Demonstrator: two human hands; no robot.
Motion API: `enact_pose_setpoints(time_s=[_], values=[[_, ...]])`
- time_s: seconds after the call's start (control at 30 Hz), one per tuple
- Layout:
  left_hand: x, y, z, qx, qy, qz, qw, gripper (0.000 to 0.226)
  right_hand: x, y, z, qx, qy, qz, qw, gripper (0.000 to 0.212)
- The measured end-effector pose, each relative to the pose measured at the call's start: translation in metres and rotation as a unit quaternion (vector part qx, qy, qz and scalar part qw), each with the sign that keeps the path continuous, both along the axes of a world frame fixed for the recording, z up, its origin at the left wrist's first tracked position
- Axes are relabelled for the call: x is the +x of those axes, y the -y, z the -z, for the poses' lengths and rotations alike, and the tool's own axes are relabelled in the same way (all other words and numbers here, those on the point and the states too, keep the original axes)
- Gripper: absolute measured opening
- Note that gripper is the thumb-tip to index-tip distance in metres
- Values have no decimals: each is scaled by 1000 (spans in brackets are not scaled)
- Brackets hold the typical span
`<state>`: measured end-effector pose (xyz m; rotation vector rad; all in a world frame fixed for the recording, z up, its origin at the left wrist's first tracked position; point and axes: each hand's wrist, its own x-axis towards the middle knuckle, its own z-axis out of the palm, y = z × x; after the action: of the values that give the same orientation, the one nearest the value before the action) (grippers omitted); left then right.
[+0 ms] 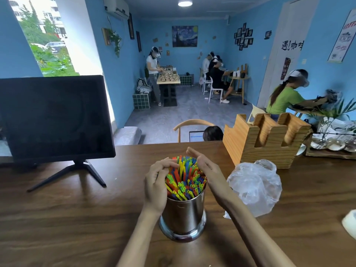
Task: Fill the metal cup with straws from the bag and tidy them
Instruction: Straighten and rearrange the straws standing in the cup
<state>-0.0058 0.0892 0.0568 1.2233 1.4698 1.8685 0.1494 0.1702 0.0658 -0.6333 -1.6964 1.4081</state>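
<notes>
A shiny cylindrical metal cup [183, 214] stands on the brown wooden counter [77, 218], packed with colourful plastic straws [185, 180]. The bundle is cupped between both hands: the left hand [157, 182] curled against it, the right hand [206, 168] open and flat. A crumpled clear plastic bag [254, 187] lies just beside the cup.

Straws [185, 182] in the metal cup [183, 214] on the table [67, 218], hands [154, 182] on either side, bag [254, 187] just right.
</notes>
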Motion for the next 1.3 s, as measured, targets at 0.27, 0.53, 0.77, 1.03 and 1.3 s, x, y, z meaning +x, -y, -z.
enact_pose_setpoints(time_s=[0.27, 0.53, 0.77, 1.03, 1.3], values=[[8, -5, 4, 15, 17, -27, 999, 33, -9, 30, 29, -87, -142, 75, 983, 40], [10, 10, 2, 70, -13, -91, 993, 14, -12, 33, 33, -88, -144, 102, 980, 31], [21, 43, 9, 69, -206, -104, 970, 22, -8, 33, 36, -92, -159, 92, 979, 37], [32, 32, 28, 86, -192, -137, 968, 17, -9, 34, 38, -71, -155, 107, 980, 36], [36, 12, 42, 148, -234, -222, 935, 33, -15, 33, 44, -51, -172, 121, 976, 39]])
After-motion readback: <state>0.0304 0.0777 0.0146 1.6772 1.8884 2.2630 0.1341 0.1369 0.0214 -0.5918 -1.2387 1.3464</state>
